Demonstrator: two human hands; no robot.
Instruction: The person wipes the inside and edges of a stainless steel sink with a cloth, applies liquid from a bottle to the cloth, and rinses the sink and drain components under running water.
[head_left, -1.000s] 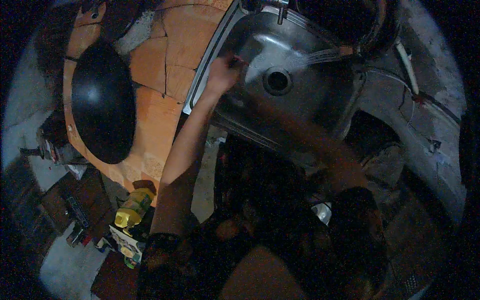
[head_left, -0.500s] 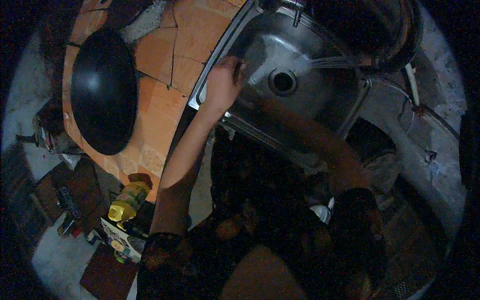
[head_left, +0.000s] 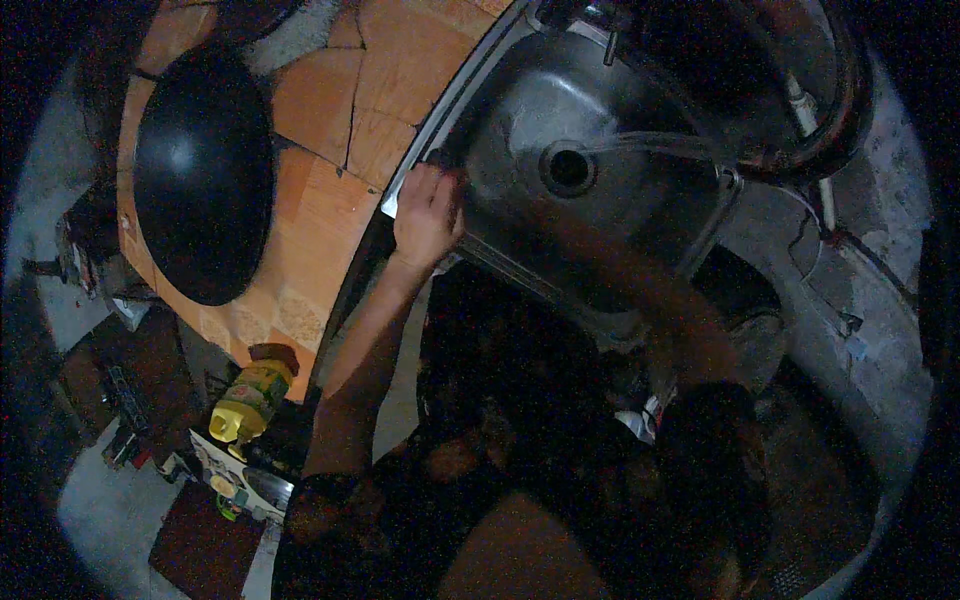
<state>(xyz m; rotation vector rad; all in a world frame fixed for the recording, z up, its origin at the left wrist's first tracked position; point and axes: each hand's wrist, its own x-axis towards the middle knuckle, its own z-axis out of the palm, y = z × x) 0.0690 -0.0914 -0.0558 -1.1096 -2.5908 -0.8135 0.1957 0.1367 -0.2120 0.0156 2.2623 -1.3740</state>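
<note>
The steel sink (head_left: 600,190) looks like a rigid pressed-metal basin, fixed in place rather than something to lift. Its inner wall is smooth and probably slick when wet, so the raised rim is the sound place to take hold: the rolled edge gives the fingers something to hook over, while the curved bowl offers no purchase.

The left hand (head_left: 425,215) rests on that near-left rim. Its fingers (head_left: 440,180) are curled down over the edge, closed loosely around it rather than spread flat, with the tips dipping towards the inside of the bowl. The light is dim, so I cannot tell for sure whether a cloth or sponge lies under them; nothing distinct shows there.

The right hand is harder to read. A forearm (head_left: 640,290) runs up across the front edge of the basin, but it fades into shadow and the hand itself cannot be picked out, so how its fingers stand cannot be told.

Just beyond the left fingertips, further into the bowl, is the drain hole (head_left: 568,168). Past that, at the far side of the basin, a tap (head_left: 610,45) hangs down. To the outer side of the fingers lies the orange tiled counter (head_left: 330,130), and well beyond it on the same surface sits a large black pan (head_left: 203,175). Back along the wrist and below the counter edge stands a yellow bottle (head_left: 248,400).
</note>
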